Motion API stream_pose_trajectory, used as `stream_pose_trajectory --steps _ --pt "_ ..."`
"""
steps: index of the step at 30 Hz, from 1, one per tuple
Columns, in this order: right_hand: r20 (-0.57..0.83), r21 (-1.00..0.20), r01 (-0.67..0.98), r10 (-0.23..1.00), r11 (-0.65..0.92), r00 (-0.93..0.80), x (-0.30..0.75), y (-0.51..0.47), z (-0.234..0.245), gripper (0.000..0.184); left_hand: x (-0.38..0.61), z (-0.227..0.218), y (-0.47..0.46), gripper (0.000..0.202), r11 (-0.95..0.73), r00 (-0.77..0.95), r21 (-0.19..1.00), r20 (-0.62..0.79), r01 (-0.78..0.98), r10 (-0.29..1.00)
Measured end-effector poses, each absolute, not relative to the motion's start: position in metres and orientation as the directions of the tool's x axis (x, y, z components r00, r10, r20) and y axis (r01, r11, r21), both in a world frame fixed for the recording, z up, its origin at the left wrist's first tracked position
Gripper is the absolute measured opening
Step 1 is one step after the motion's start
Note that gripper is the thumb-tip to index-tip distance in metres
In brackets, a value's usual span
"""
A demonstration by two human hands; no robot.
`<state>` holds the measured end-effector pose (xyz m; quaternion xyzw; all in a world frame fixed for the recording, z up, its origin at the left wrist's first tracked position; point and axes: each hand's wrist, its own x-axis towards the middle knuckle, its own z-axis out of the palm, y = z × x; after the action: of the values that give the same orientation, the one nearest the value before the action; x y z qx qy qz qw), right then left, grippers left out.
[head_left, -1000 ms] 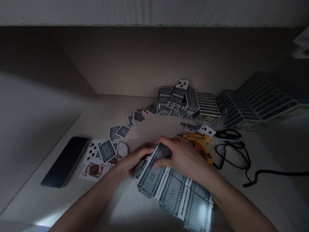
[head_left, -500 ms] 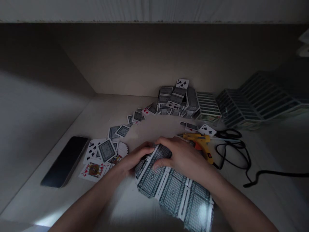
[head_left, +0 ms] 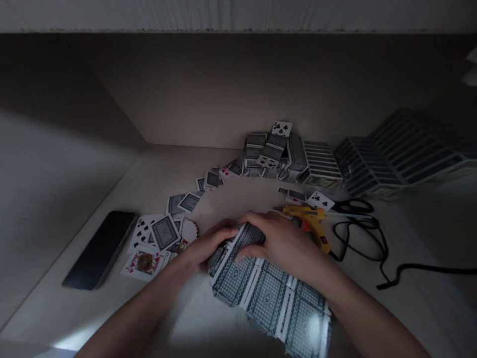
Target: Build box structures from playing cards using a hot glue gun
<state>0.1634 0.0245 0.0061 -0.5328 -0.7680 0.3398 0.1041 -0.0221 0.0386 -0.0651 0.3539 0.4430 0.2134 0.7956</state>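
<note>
The right hand (head_left: 288,244) lies on the far end of the card panel (head_left: 268,293). Its grip is closed there, fingers bent over the far edge and thumb against the top card. The left hand (head_left: 207,244) meets the same end from the left with curled fingers at the corner. Their tips are hidden behind the cards, so I cannot tell whether that grip pinches the panel or only steadies it.

The panel is a run of face-down cards joined edge to edge. It lies on the counter (head_left: 149,169) between the forearms and runs from the hands toward the near right.

It should be very light and thin. Each card is springy, but the panel would probably fold or sag at the seams. The glossy backs look slick, and the joints are likely its weak points. The safest hold looks to be two-handed at opposite edges or ends, with fingers underneath, rather than a lift by one corner.

Just right of the right hand lies a yellow glue gun (head_left: 311,221). Its black cord (head_left: 372,243) loops off to the right, and scissors (head_left: 352,205) lie just beyond. Loose cards (head_left: 160,233) are scattered to the left, with a dark phone (head_left: 100,248) farther left. At the far wall sits a pile (head_left: 272,149) of cards, and ribbed card walls (head_left: 376,159) stand to its right.
</note>
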Motion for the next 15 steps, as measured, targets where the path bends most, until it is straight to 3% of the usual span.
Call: stream_pose_trajectory --steps 15 --pt "-0.249 -0.624 0.762 0.881 0.172 -0.403 0.1621 0.0245 0.006 0.04 -0.0212 -0.0639 0.0392 0.035 0.635 0.436 0.772 -0.578 0.018 0.69"
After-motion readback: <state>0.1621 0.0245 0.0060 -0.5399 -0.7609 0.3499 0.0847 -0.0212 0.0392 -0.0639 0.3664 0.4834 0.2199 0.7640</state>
